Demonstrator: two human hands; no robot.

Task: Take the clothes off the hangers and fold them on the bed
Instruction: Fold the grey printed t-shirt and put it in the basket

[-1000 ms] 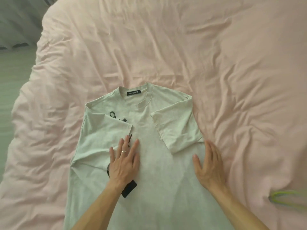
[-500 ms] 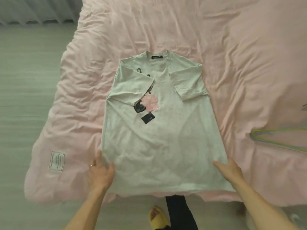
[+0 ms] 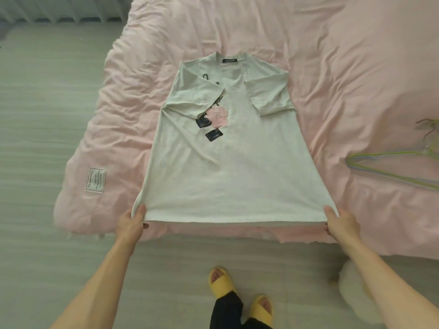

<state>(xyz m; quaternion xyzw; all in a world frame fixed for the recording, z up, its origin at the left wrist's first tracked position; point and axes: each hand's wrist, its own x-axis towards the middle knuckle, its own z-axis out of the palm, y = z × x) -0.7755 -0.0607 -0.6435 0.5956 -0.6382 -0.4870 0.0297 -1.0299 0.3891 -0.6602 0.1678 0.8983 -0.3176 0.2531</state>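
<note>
Nearest, two feet in yellow slippers (image 3: 221, 280) stand on the pale floor (image 3: 47, 115), with a dark trouser leg (image 3: 226, 309) above them. A white fluffy shape (image 3: 354, 288) sits at the near right, too blurred to tell what it is.

Just beyond, at the near edge of the bed (image 3: 344, 67), both hands grip the grey T-shirt (image 3: 228, 167). The left hand (image 3: 131, 222) pinches the hem's left corner, thumb on top and fingers curled underneath. The right hand (image 3: 339, 222) pinches the right corner the same way. The hem runs taut between them.

The shirt lies face up on the pink cover, collar at the far end. Both short sleeves are folded in over the chest. A pink tag (image 3: 218, 116) and two dark tags (image 3: 214, 135) rest on the front, just below the left sleeve. A dark neck label (image 3: 229, 60) shows inside the collar.

A white care label (image 3: 95, 180) is sewn on the cover's near left corner. To the right, well apart from the shirt, lies a green wire hanger (image 3: 392, 167).
</note>
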